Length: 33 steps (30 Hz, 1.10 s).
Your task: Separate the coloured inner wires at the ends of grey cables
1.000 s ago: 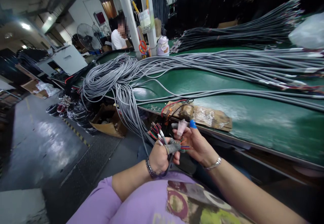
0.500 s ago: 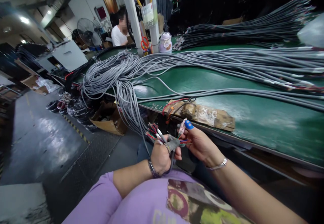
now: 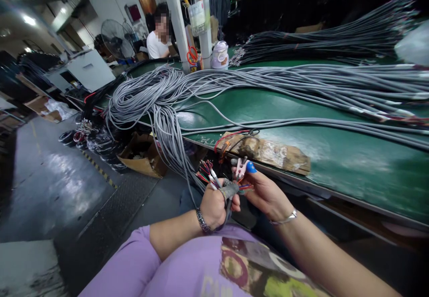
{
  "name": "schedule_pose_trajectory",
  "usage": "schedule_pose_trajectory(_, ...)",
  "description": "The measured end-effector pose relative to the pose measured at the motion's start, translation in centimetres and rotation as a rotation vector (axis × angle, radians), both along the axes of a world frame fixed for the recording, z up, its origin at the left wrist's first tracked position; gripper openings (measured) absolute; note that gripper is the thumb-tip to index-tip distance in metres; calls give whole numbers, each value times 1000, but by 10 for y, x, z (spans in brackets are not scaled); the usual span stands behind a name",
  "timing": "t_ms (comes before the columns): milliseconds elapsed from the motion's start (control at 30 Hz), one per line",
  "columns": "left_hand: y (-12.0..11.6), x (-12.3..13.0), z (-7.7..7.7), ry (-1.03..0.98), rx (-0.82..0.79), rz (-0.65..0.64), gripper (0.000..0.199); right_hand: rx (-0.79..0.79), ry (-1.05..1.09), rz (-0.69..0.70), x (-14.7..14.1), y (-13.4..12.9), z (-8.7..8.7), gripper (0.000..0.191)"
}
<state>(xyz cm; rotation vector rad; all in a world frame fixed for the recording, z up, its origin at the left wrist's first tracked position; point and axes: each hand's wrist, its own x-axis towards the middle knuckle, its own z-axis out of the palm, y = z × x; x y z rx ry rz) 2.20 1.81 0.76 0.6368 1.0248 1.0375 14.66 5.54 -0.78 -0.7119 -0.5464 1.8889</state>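
My left hand (image 3: 216, 207) is closed around the ends of several grey cables, whose stripped coloured wires (image 3: 207, 171) fan out above the fist. A grey taped or sheathed piece (image 3: 229, 189) crosses the fingers, with red and blue wires (image 3: 246, 187) sticking out at its right end. My right hand (image 3: 268, 194), a blue cover on its thumb, is close beside it. Between thumb and fingers it pinches a small pale pink clip-like piece (image 3: 240, 168), its exact kind unclear. The lower fingers of the right hand are near those wires; whether they touch them is hard to see.
Grey cable bundles (image 3: 288, 80) lie along the green table (image 3: 362, 163) and droop over its edge. A taped wooden board (image 3: 278, 153) rests at the front edge. Dark cables (image 3: 321, 42) lie behind. A cardboard box (image 3: 142, 158) stands below; a person (image 3: 157, 44) sits beyond.
The pink piece in my right hand has turned and now shows two prongs. The wire ends above my left fist have shifted slightly. Both hands stay in nearly the same place.
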Motion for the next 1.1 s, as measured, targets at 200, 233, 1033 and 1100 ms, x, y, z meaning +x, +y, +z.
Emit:
schedule_pose_trajectory(200,-8,-6,3,4,11,3,43,-47,72,10,3,-4,-3,36)
schedule_pose_trajectory(233,-10,-8,3,11,13,5,43,-54,68,34,6,-6,-3,39)
schedule_pose_trajectory(1033,-17,-23,-14,149,232,-158,42,73,-415,-33,10,-20,0,38)
schedule_pose_trajectory(1100,-15,-21,-14,123,254,-108,40,-6,-289,-59,9,-14,-2,41)
